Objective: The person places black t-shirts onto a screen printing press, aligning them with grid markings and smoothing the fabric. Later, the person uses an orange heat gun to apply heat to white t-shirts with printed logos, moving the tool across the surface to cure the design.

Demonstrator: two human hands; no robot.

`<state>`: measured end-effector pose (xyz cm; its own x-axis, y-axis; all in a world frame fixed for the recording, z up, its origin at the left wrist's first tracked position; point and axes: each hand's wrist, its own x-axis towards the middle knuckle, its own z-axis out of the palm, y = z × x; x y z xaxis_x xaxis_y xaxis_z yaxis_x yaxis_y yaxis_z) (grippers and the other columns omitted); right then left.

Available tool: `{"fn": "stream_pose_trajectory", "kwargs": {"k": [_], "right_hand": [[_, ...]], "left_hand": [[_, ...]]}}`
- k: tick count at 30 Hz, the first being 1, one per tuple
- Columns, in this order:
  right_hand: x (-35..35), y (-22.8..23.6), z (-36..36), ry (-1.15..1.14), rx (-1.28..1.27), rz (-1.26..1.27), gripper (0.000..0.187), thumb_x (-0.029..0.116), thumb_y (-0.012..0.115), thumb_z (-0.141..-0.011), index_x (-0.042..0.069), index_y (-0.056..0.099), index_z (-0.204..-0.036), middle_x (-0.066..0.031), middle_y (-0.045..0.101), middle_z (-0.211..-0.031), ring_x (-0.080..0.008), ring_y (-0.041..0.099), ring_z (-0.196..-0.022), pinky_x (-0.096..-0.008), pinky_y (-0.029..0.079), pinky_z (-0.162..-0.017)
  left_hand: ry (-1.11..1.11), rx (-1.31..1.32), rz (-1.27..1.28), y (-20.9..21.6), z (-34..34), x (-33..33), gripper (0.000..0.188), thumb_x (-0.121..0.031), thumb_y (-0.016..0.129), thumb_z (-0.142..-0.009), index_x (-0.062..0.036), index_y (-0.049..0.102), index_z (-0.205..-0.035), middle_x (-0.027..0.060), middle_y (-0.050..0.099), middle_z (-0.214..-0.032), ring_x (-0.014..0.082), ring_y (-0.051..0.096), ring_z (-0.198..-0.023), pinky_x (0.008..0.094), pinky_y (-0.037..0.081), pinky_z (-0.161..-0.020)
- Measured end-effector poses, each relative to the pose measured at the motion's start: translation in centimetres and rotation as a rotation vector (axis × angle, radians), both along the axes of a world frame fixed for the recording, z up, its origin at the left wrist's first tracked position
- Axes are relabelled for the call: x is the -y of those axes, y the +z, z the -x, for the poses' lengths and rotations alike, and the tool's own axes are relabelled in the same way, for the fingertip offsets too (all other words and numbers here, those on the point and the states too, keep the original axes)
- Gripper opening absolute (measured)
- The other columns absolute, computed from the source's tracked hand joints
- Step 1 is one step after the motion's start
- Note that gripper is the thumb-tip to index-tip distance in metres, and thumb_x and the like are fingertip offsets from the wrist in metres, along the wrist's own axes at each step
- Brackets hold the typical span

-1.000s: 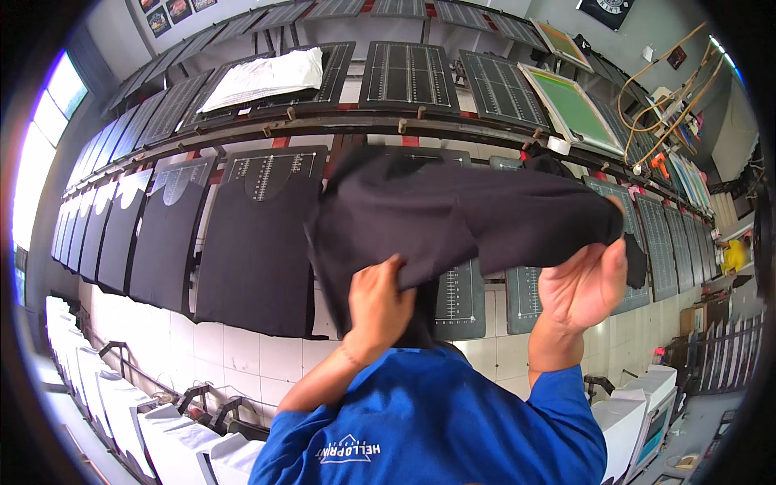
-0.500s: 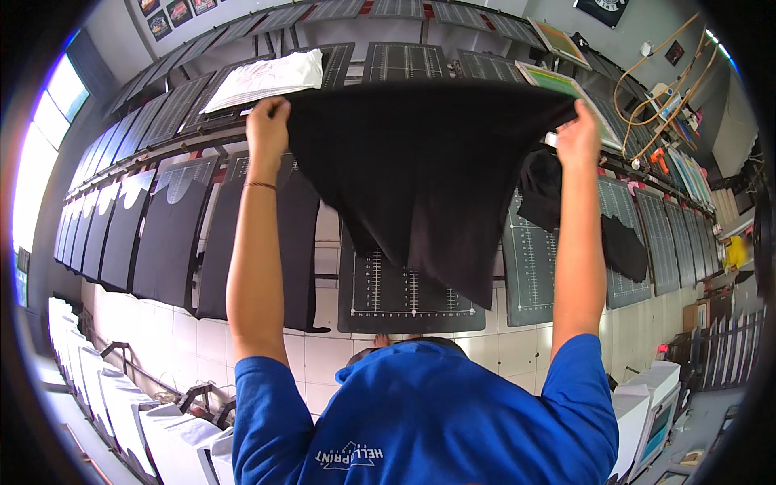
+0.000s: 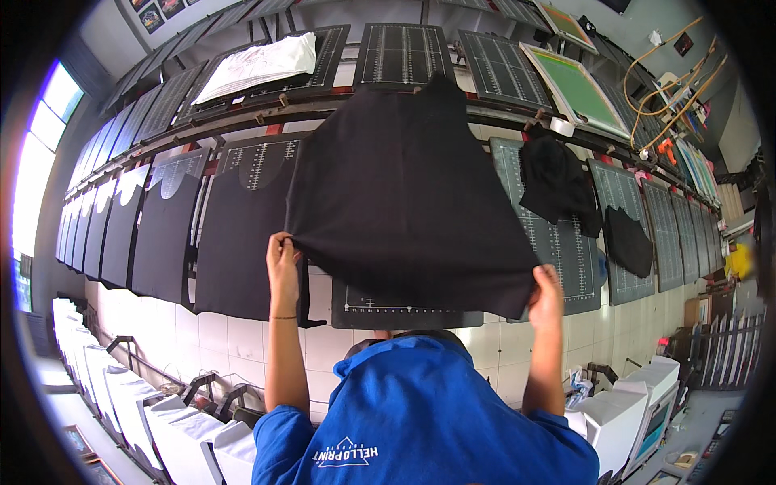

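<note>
A black cut fabric panel (image 3: 396, 186) is stretched between my hands, over a dark printing board (image 3: 404, 318) marked with white ruler lines. Its near left corner is pinched in my left hand (image 3: 283, 252), and the near right corner in my right hand (image 3: 546, 293). The far end of the cloth reaches toward the rail behind the board. Most of the board is hidden under the panel; only its near strip shows. On the neighbouring board at left lies another black panel (image 3: 242, 234), spread flat with a curved neckline.
Crumpled black cloth (image 3: 558, 178) and a smaller black piece (image 3: 627, 242) lie on boards at right. A roll of white tape (image 3: 562, 127) and a green screen frame (image 3: 578, 89) are beyond. White fabric (image 3: 263, 65) rests at far left. White machines (image 3: 162, 420) stand behind me.
Both hands have come down and nearer to me, pulling the panel's held edge toward my body. The cloth has swung from hanging folds to a spread sheet over the board.
</note>
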<state>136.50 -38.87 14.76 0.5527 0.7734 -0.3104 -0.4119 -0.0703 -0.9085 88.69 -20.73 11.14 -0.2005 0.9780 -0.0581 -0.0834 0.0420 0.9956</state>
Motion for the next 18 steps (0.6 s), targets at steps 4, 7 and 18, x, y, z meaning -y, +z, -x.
{"fn": "stream_pose_trajectory", "kwargs": {"k": [4,7,18], "right_hand": [[3.6,-9.1,-0.5,0.048,-0.095,0.160,0.015,0.020,0.067,-0.095,0.017,0.055,-0.087,0.0037,0.060,-0.081,-0.0079,0.058,-0.071,-0.0249,0.047,-0.064],[8.4,-12.0,0.0,0.140,-0.035,0.334,0.016,0.021,0.067,-0.093,0.018,0.053,-0.085,0.0042,0.058,-0.081,-0.0089,0.056,-0.074,-0.0267,0.046,-0.069],[25.3,-21.3,0.8,0.454,-0.111,1.070,0.009,0.024,0.070,-0.086,0.017,0.065,-0.083,0.0038,0.061,-0.082,-0.0102,0.055,-0.085,-0.0338,0.042,-0.079]], "left_hand": [[0.042,-0.389,-0.015,-8.3,0.1,1.9,0.015,-0.012,0.050,-0.104,-0.0002,0.059,-0.105,0.0022,0.056,-0.091,0.0116,0.050,-0.086,0.0262,0.043,-0.079],[-0.014,-0.564,0.018,-9.6,1.4,6.9,0.016,-0.011,0.048,-0.104,0.0009,0.059,-0.107,0.0100,0.061,-0.096,0.0188,0.057,-0.093,0.0307,0.045,-0.086],[-0.075,-0.873,0.470,-14.7,5.6,26.2,0.015,-0.012,0.056,-0.098,0.0017,0.058,-0.101,0.0241,0.062,-0.085,0.0378,0.061,-0.076,0.0434,0.047,-0.071]]}}
